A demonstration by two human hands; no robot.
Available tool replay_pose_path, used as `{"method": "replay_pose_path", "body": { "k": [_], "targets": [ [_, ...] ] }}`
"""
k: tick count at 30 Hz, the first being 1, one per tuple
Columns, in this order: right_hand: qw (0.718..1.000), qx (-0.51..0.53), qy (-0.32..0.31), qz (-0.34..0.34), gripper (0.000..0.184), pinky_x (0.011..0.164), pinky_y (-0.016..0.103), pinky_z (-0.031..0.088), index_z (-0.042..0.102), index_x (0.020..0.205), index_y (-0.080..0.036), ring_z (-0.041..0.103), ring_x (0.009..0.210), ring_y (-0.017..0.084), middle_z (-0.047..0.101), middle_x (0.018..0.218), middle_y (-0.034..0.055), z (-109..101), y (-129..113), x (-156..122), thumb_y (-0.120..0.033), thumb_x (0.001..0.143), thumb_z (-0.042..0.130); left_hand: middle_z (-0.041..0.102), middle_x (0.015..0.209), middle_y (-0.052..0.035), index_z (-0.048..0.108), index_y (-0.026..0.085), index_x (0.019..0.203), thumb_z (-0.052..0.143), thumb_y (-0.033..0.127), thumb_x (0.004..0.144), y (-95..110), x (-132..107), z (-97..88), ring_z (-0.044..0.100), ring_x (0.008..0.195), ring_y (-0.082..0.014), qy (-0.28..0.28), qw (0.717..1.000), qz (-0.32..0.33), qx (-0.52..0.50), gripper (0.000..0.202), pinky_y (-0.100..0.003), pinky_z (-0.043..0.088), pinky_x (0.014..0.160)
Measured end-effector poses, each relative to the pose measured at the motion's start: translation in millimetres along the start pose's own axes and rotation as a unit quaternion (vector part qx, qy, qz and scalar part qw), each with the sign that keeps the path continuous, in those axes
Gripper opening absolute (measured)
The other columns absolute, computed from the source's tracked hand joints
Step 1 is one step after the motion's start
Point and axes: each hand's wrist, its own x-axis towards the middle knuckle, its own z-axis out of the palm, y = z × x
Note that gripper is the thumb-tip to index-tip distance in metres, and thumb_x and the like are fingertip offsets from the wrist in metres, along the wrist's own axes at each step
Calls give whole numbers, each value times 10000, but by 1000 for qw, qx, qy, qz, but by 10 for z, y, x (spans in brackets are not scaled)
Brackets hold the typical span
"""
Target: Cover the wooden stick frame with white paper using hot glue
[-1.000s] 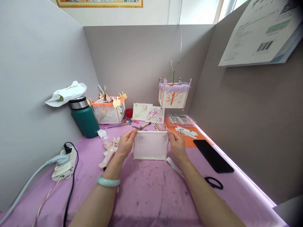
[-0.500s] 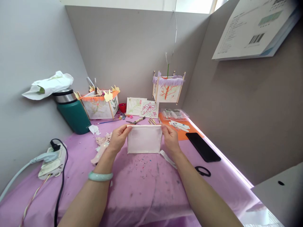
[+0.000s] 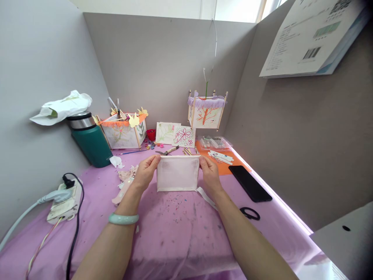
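Note:
Between my two hands stands a white rectangular panel (image 3: 178,175), thin and slightly see-through, with a raised border. My left hand (image 3: 146,171) pinches its upper left corner, thumb toward me. At the upper right corner my right hand (image 3: 210,173) grips it the same way. The panel is held nearly upright just over the purple tablecloth (image 3: 175,237). A white strip (image 3: 206,197) lies by its lower right corner, partly behind my right forearm. Just behind the panel's top edge is a pair of pliers or a knife with a wooden-looking handle (image 3: 171,150).
A green bottle (image 3: 91,142) and a power strip (image 3: 64,200) are on the left. A decorated box (image 3: 121,134) and drawn cards (image 3: 184,136) stand at the back; a paper lantern (image 3: 206,116) hangs there. A phone (image 3: 250,183) and black-handled scissors (image 3: 250,213) lie right.
The camera view has tilted up slightly, so the scene sits a little lower. Both hands keep their hold on the panel, which has hardly moved.

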Motion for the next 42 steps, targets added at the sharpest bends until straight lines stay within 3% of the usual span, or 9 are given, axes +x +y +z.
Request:
{"method": "replay_pose_path", "body": {
  "k": [3,11,19,25,34,37,42],
  "targets": [
    [998,-52,13,-22,322,658,255,422,650,773,-181,527,705,157,604,736,2,8,-20,3,-452,879,511,629,796,-6,664,170,870,566,531,799,-49,21,-11,536,752,-142,16,1000,19,17,381,-227,430,700],
    [997,-71,-9,-19,293,656,248,412,652,906,-198,520,732,166,607,800,2,14,-5,-17,-454,864,517,576,735,18,637,166,827,591,502,795,-27,6,6,498,706,-122,8,1000,21,13,341,-209,393,641],
    [989,-130,30,-58,323,550,239,321,556,694,-185,399,599,130,443,612,-35,11,17,13,-444,881,503,565,674,28,625,154,753,642,513,742,24,-10,30,489,655,-116,7,1000,12,5,360,-214,370,599],
    [989,-133,24,-60,307,579,245,339,604,772,-187,424,632,142,488,657,-26,0,56,4,-446,892,490,653,828,-19,665,156,900,596,555,768,56,-30,26,559,777,-157,-5,1000,5,-12,427,-245,441,705],
    [986,-149,30,-69,332,566,240,315,543,692,-193,384,610,130,438,626,-36,-7,41,2,-458,886,492,568,677,10,608,168,704,532,524,806,-3,9,-20,509,689,-139,37,993,57,99,378,-226,405,636],
    [987,-139,39,-73,342,557,235,304,509,659,-193,368,605,121,408,619,-42,0,35,6,-450,884,498,545,654,26,596,169,700,525,518,812,-1,3,-27,498,659,-127,4,995,46,89,373,-222,395,618],
    [989,-88,114,-37,364,551,229,329,513,660,-194,398,596,118,440,610,-47,-93,89,83,-509,842,524,606,686,6,610,164,677,571,528,782,-2,-20,-37,558,664,-138,-126,985,-24,117,381,-229,431,609]
  ]
}}
